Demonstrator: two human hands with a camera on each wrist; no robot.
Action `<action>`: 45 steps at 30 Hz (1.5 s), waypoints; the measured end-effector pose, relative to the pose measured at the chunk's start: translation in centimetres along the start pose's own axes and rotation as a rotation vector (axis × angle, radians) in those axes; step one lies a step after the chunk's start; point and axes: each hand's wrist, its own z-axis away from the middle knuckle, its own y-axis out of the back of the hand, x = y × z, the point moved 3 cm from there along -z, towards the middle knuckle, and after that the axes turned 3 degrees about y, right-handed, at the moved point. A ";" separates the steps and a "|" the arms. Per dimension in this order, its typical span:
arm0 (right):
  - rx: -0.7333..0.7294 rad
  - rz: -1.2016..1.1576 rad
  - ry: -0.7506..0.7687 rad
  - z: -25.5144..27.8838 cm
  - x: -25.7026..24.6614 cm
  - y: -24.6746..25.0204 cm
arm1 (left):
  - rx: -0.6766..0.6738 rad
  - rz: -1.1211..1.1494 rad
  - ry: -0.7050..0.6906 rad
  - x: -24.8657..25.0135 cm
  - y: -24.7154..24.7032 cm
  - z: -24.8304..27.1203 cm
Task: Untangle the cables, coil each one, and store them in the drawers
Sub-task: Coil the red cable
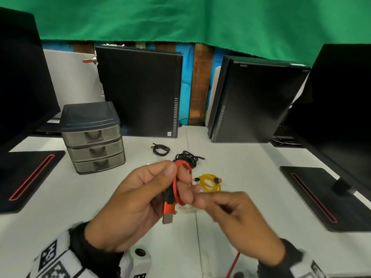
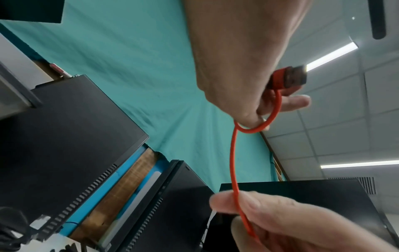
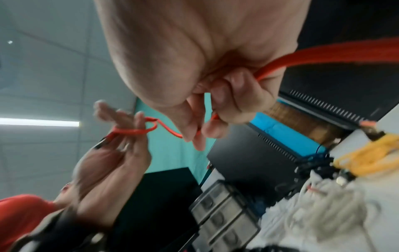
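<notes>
A red cable [image 1: 175, 185] is looped round the fingers of my left hand [image 1: 176, 177], held above the table's middle. Its thumb pins the loop, and the red USB plug [image 1: 167, 210] hangs below the palm. Just to the right, my right hand [image 1: 201, 199] pinches the same cable [image 2: 233, 162]; the slack [image 1: 233, 263] trails toward me. On the table behind lie a coiled yellow cable [image 1: 209, 182], a black tangle [image 1: 187, 157] and a small black coil [image 1: 160, 149]. A white cable [image 1: 185, 209] lies partly hidden under my hands. The grey three-drawer unit [image 1: 94, 137] stands at the left, all drawers closed.
Two black computer towers [image 1: 140, 91] [image 1: 255, 101] stand along the back of the white table [image 1: 80, 207]. Monitor bases sit at the left [image 1: 30, 177] and right [image 1: 321, 197], with dark screens above them. A green cloth hangs behind.
</notes>
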 end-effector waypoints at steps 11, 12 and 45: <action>-0.430 0.545 0.103 2.7 -4.6 -1.7 | 0.167 -0.674 -0.129 0.1 -0.2 0.1; -0.430 0.542 0.126 2.9 -4.9 -1.5 | 0.129 -0.780 -0.128 -0.1 -0.4 0.3; 0.026 -0.134 0.124 -0.5 -0.8 2.8 | -0.202 -0.519 0.445 -2.8 1.3 0.1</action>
